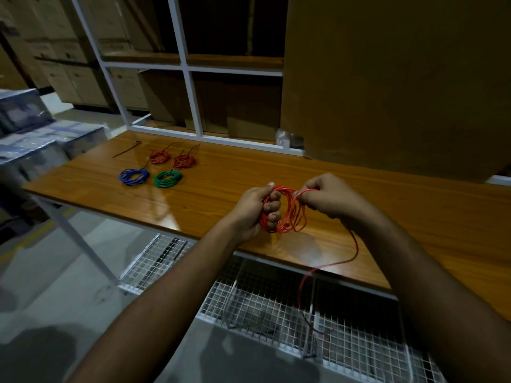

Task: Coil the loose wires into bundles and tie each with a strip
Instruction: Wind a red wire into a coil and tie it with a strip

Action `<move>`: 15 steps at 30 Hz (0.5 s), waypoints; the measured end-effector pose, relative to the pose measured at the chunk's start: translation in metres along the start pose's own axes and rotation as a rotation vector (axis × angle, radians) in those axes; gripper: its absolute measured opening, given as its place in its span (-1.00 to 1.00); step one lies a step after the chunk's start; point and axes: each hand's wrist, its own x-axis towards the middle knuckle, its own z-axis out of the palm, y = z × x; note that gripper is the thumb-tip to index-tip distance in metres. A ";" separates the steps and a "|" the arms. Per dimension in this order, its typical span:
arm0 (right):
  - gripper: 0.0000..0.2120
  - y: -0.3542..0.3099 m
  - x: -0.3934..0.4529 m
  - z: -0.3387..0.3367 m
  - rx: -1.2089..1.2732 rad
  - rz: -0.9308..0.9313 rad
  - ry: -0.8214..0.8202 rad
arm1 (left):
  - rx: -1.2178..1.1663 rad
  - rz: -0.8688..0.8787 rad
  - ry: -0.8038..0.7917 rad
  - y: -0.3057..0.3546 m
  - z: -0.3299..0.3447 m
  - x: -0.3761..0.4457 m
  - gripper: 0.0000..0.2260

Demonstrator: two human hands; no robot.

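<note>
The person's left hand (255, 210) grips one side of a red wire coil (284, 210), its fingers curled through the loops so that the fingertips show on the inner side of the ring. The right hand (330, 199), just to the right of the coil, pinches a strand of the same red wire between thumb and curled fingers at the coil's upper right edge. Both hands hold the coil above the near part of the wooden table (414, 217), roughly upright with its opening facing the camera. From under the right hand the loose tail of the wire (355, 248) runs down and toward the person, crosses the table's front edge and hangs over the wire mesh shelf (359, 335) below. Well beyond the left hand and off to its left, four finished bundles lie flat on the table: a blue bundle (134, 176) and a green bundle (167, 178) side by side, and behind them two red bundles (159, 157), (184, 161). Farther still in that direction a dark strip (126, 149) lies alone on the wood. Past the right hand, a large cardboard box (401, 78) stands at the back of the table, next to a white shelf frame (190, 87).
</note>
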 end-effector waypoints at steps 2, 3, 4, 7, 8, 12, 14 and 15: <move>-0.80 -0.001 0.001 0.003 0.036 0.040 -0.061 | -0.029 0.017 0.036 0.000 0.003 0.001 -0.65; -0.81 -0.001 0.000 0.007 0.051 0.051 -0.097 | -0.040 0.027 0.046 0.000 0.005 0.001 -0.64; -0.83 0.000 0.000 0.012 0.072 0.054 -0.121 | -0.048 0.033 0.054 0.000 0.006 0.002 -0.64; -0.84 0.004 0.000 0.022 0.142 0.057 -0.078 | -0.074 0.026 0.044 -0.004 0.007 0.003 -0.63; -0.84 0.006 0.002 0.022 0.153 0.056 -0.045 | -0.084 0.018 0.041 -0.005 0.007 0.003 -0.63; -0.94 0.014 0.006 0.004 0.201 0.021 -0.162 | -0.091 0.005 0.017 -0.004 0.007 0.000 -0.65; -0.90 0.018 0.005 -0.010 0.225 -0.057 -0.369 | -0.169 0.000 -0.023 -0.002 0.005 -0.001 -0.66; -0.85 0.019 0.003 -0.016 0.233 -0.101 -0.432 | -0.205 -0.011 -0.038 -0.002 0.003 -0.001 -0.66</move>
